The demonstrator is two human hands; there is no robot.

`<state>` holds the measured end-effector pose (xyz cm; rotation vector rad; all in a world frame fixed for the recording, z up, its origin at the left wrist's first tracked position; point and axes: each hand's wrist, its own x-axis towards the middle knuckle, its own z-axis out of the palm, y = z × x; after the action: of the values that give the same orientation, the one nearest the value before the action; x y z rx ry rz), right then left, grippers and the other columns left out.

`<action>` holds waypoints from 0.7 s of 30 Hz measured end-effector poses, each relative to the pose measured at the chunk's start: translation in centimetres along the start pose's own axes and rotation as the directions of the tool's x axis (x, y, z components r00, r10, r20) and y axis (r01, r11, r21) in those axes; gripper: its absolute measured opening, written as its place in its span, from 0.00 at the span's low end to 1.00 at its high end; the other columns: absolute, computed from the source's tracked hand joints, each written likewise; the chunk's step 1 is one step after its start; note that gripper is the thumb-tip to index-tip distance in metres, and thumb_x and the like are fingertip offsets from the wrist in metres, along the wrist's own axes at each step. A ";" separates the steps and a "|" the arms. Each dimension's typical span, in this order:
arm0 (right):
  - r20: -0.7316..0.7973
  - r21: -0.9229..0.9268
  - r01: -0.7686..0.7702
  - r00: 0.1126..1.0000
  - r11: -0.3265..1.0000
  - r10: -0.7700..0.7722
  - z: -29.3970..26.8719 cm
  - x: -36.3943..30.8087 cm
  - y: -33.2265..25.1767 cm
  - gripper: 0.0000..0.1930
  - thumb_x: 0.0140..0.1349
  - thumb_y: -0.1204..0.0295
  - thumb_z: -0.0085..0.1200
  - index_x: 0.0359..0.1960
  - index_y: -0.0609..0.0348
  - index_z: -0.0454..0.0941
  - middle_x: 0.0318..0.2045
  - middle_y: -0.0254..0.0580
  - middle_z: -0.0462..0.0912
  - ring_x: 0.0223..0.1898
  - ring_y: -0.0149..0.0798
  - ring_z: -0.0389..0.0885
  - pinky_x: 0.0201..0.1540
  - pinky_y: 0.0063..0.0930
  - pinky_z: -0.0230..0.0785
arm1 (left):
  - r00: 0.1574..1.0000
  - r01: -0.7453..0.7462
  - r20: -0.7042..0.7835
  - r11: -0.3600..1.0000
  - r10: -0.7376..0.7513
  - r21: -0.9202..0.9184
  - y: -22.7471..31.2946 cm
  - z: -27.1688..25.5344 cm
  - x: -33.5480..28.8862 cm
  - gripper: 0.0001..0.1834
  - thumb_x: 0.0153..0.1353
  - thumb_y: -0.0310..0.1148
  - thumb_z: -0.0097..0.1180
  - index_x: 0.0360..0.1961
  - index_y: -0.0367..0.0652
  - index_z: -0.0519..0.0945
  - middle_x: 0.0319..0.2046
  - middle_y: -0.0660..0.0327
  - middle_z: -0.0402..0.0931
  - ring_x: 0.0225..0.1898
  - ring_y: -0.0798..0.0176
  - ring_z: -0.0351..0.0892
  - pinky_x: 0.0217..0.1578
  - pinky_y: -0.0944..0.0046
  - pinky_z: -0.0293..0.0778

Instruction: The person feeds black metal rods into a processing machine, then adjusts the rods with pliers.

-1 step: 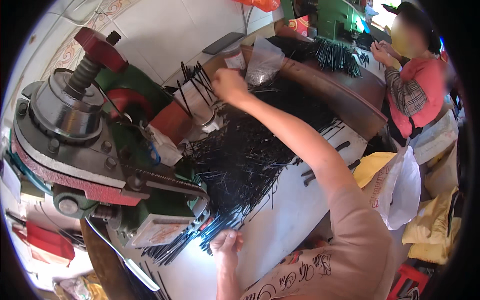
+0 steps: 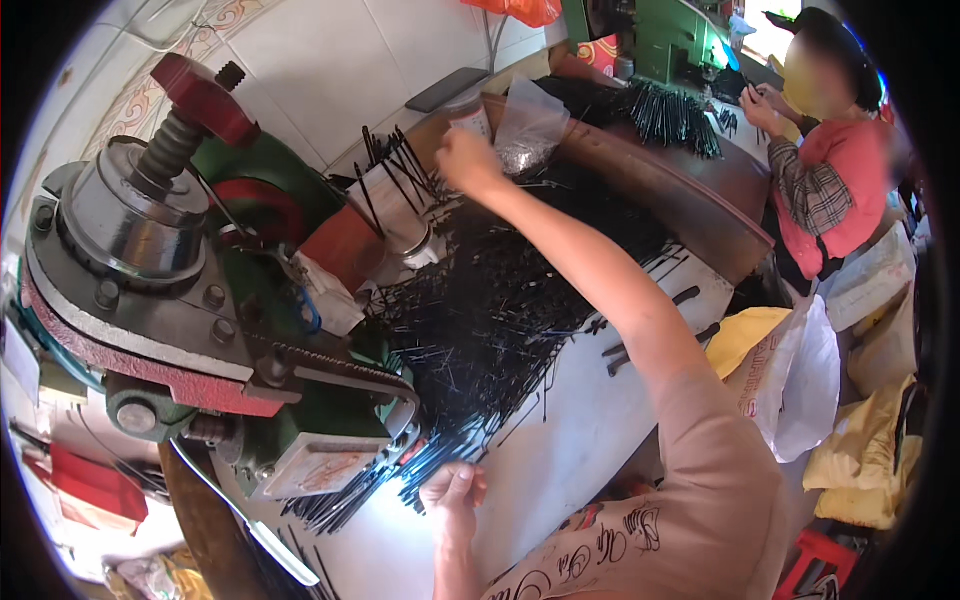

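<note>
Left grip (image 2: 455, 490) at edge of rods (image 2: 450, 442), tabletop (image 2: 530, 475) alongside; right grip (image 2: 467, 162) near jar (image 2: 468, 114).

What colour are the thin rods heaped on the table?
The rods are black, glinting bluish near the left hand; the head view shows them best.

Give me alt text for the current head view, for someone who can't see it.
A person's right hand extends across a heap of thin black rods, near a jar, while the left hand is curled beside bunched rods near a green and red machine. Whether either hand holds anything is unclear. A co-worker in red is at upper right.
</note>
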<state>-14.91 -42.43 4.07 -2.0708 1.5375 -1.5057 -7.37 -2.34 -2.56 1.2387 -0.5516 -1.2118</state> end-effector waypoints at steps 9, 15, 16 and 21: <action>0.514 0.237 -0.558 0.767 0.795 0.385 2.4 5.5 5.3 0.15 0.53 0.60 0.45 0.36 0.55 0.75 0.27 0.40 0.74 0.15 0.37 0.75 0.16 0.27 0.68 | 0.999 0.050 0.020 0.999 -0.049 -0.009 -0.1 -0.4 0.0 0.11 0.51 0.34 0.57 0.22 0.34 0.77 0.16 0.58 0.72 0.14 0.69 0.66 0.15 0.74 0.60; 0.443 0.197 -0.570 0.777 0.797 0.446 4.0 6.0 7.4 0.11 0.47 0.66 0.53 0.20 0.64 0.76 0.14 0.40 0.73 0.11 0.35 0.71 0.13 0.26 0.63 | 0.997 0.076 0.007 0.997 -0.076 -0.024 0.0 -0.2 0.1 0.12 0.51 0.33 0.57 0.22 0.33 0.77 0.16 0.58 0.72 0.14 0.68 0.66 0.15 0.73 0.60; 0.443 0.197 -0.569 0.778 0.798 0.445 4.1 6.1 7.4 0.11 0.47 0.66 0.53 0.20 0.64 0.76 0.14 0.40 0.73 0.11 0.35 0.71 0.13 0.26 0.63 | 0.996 0.086 0.012 0.996 -0.086 -0.023 -0.1 -0.2 0.1 0.12 0.51 0.33 0.57 0.22 0.33 0.77 0.16 0.58 0.72 0.14 0.68 0.66 0.15 0.73 0.60; 0.110 0.198 -0.549 0.835 0.812 0.538 4.4 6.8 8.6 0.06 0.38 0.77 0.55 0.17 0.69 0.74 0.13 0.46 0.74 0.13 0.36 0.73 0.14 0.28 0.60 | 0.995 0.084 0.058 0.996 -0.083 -0.007 -0.1 0.3 -0.1 0.11 0.51 0.34 0.56 0.22 0.34 0.77 0.16 0.58 0.72 0.14 0.69 0.66 0.15 0.73 0.60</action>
<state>-17.13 -53.55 0.73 -1.3617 1.6614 -1.3132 -7.71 -2.37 -2.58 1.2328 -0.5403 -1.3218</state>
